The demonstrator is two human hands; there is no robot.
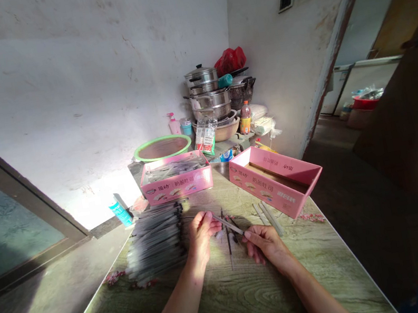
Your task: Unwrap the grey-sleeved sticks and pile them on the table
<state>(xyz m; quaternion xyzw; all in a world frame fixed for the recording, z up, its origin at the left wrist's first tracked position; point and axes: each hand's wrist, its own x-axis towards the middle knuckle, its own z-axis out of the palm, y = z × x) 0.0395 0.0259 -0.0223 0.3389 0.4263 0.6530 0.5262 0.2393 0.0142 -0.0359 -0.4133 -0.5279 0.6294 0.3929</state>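
Between my two hands a thin pale grey strip point(228, 224) is stretched at a slant above the table. My left hand point(202, 231) pinches its upper left end with thumb and fingers. The lower right end is gripped by my right hand point(266, 244). Several dark thin sticks point(229, 244) and small pale bits lie on the table beneath the strip. Left of my left hand is a big pile of grey strips with dark ends point(155, 243). A few pale strips point(270, 216) lie just beyond my right hand. What exactly the strips are, I cannot tell.
A pink box point(178, 188) filled with similar strips stands at the table's far edge. Another pink box point(273, 183), brown inside, sits at the right. Behind them are a green-rimmed basin point(163, 156), stacked steel pots point(210, 104) and a bottle point(245, 118). A blue-white canister point(121, 214) stands left.
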